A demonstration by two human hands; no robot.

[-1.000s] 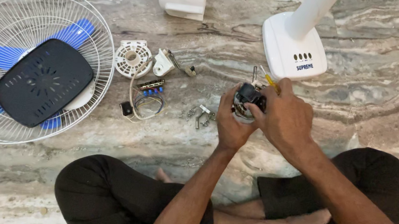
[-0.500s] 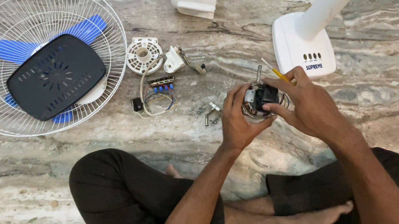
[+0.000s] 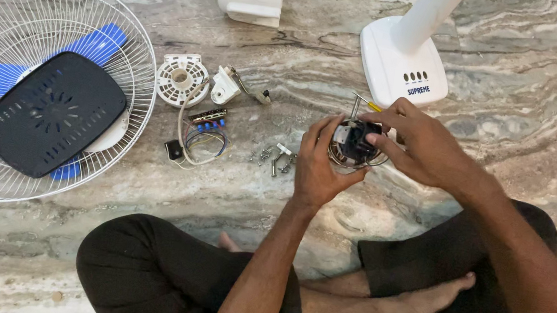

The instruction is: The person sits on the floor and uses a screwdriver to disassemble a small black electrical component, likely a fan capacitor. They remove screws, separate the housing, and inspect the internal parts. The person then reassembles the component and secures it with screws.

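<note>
Left hand (image 3: 316, 173): cupped the fan motor (image 3: 351, 145), fingers curled shut round it.
Right hand (image 3: 420, 144): fingertips pinched the motor's top.
Nearby: loose screws (image 3: 271, 155) on the marble floor (image 3: 506, 87).

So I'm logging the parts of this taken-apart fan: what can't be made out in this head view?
- Fan motor: mostly covered by the left hand and right hand.
- Yellow-handled tool: only a short bit shows above the right hand.
- Screws: too small to count.
- Fan stand: column cut off by the top edge.
- Blue blades: partly hidden by the dark cover.
</note>
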